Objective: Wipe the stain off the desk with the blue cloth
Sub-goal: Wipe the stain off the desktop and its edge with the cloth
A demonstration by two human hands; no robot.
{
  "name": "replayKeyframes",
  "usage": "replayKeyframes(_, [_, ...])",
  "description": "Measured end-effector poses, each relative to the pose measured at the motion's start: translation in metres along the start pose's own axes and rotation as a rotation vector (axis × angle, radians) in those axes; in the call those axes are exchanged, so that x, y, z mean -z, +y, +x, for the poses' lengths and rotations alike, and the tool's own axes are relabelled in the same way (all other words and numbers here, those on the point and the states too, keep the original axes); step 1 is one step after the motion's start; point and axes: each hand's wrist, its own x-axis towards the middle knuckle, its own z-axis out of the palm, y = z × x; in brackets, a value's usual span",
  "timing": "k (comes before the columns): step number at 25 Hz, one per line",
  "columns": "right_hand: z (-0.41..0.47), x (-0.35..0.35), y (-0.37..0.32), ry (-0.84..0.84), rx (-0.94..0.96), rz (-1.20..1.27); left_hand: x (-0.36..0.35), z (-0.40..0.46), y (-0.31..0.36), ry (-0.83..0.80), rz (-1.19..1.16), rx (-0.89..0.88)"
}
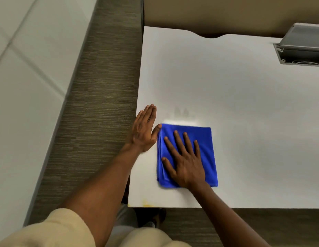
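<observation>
A folded blue cloth (pixel 205 139) lies flat on the white desk (pixel 244 113) near its front left corner. My right hand (pixel 183 161) presses down on the cloth with fingers spread and straight. My left hand (pixel 143 130) rests flat on the desk just left of the cloth, fingers straight, thumb touching the cloth's upper left corner. A faint grey smudge (pixel 181 111) shows on the desk just beyond the cloth. A small yellow stain (pixel 146 204) sits at the desk's front edge near the left corner.
An open grey cable box (pixel 301 50) is set into the desk at the far right. The desk's left edge runs along grey carpet (pixel 94 104). A beige partition (pixel 217 13) stands behind the desk.
</observation>
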Motion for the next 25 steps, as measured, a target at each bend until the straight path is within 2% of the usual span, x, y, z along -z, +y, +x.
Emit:
replayKeyframes(2, [-0.023, 0.005, 0.029, -0.018, 0.009, -0.015, -0.001, 0.000, 0.001, 0.026, -0.010, 0.006])
replayKeyframes(5, [-0.007, 0.026, 0.077, -0.021, -0.247, -0.027, -0.001, 0.000, 0.001, 0.036, -0.017, 0.006])
replayKeyframes(7, [0.021, 0.032, 0.082, -0.003, -0.403, -0.017, -0.001, -0.001, 0.002, 0.044, -0.018, -0.004])
replayKeyframes(9, [0.055, 0.030, 0.066, 0.034, -0.455, 0.022, -0.001, -0.001, 0.002, 0.033, -0.028, -0.006])
replayKeyframes(13, [0.094, 0.032, 0.021, 0.077, -0.331, 0.110, 0.003, 0.000, 0.005, 0.043, -0.047, -0.004])
replayKeyframes(16, [0.045, 0.026, 0.000, 0.062, -0.099, 0.205, 0.007, -0.003, 0.007, 0.042, -0.055, -0.017])
replayKeyframes(19, [-0.002, 0.019, 0.029, 0.058, 0.057, 0.235, 0.008, -0.003, 0.010, 0.043, -0.054, 0.002])
replayKeyframes(23, [0.045, 0.031, 0.059, 0.167, -0.206, 0.289, 0.007, -0.003, 0.007, 0.032, -0.049, -0.002])
replayKeyframes(25, [0.083, 0.031, 0.040, 0.179, -0.220, 0.307, 0.006, -0.002, 0.005, 0.045, -0.044, -0.011])
